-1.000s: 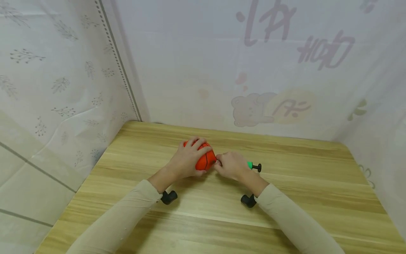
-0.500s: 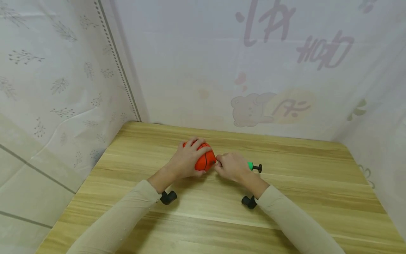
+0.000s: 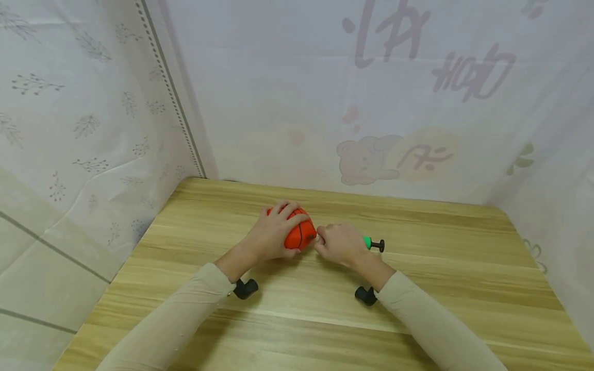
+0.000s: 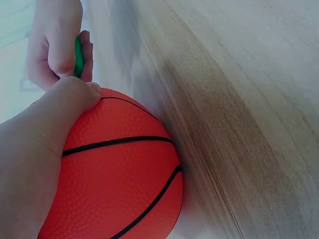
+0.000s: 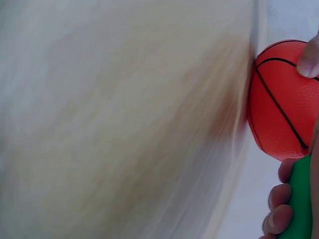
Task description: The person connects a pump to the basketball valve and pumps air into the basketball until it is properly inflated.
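Note:
My left hand [image 3: 274, 229] spreads over a small orange-red toy basketball [image 3: 299, 237] with black seams and grips it against the wooden table. Its thumb lies along the near side of the ball [image 4: 119, 184] in the left wrist view. Just to the right, my right hand [image 3: 341, 242] wraps its fingers round a green hand pump [image 5: 300, 199]. The pump's black T-shaped handle [image 3: 381, 246] sticks out to the right behind the hand. The pump's front end points at the ball's right side, which looks slightly drawn to a point there; the tip is mostly covered by the fingers.
The wood-grain table [image 3: 297, 324] stretches around both hands. A printed pale cloth [image 3: 278, 103] hangs behind it, and another patterned sheet [image 3: 93, 118] borders the left side. Black fittings [image 3: 246, 288] sit at both wrists.

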Action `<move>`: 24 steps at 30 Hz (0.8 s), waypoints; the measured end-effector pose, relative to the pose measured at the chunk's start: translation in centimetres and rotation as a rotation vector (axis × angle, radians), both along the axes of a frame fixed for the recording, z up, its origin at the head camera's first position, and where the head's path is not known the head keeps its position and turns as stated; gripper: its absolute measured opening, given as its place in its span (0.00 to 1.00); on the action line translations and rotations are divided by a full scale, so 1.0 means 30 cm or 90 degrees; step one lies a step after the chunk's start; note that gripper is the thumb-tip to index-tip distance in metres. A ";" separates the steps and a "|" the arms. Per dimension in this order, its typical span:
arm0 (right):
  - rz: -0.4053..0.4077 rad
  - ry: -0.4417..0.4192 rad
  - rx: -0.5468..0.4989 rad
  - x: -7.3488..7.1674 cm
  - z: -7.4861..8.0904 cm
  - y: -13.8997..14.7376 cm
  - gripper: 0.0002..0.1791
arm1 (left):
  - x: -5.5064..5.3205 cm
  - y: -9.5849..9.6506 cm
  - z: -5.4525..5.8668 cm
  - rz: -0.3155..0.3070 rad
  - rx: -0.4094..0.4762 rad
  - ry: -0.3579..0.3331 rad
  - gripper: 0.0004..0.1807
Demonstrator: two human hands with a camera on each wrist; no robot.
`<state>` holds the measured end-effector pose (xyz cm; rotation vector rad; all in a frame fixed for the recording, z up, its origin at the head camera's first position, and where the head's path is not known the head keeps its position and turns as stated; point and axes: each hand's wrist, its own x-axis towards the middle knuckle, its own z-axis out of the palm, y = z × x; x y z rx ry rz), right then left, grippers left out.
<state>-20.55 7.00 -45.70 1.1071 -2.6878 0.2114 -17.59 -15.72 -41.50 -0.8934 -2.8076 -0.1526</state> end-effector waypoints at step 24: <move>-0.035 -0.323 -0.059 -0.002 0.048 0.021 0.19 | -0.006 0.000 -0.013 -0.022 -0.006 0.004 0.41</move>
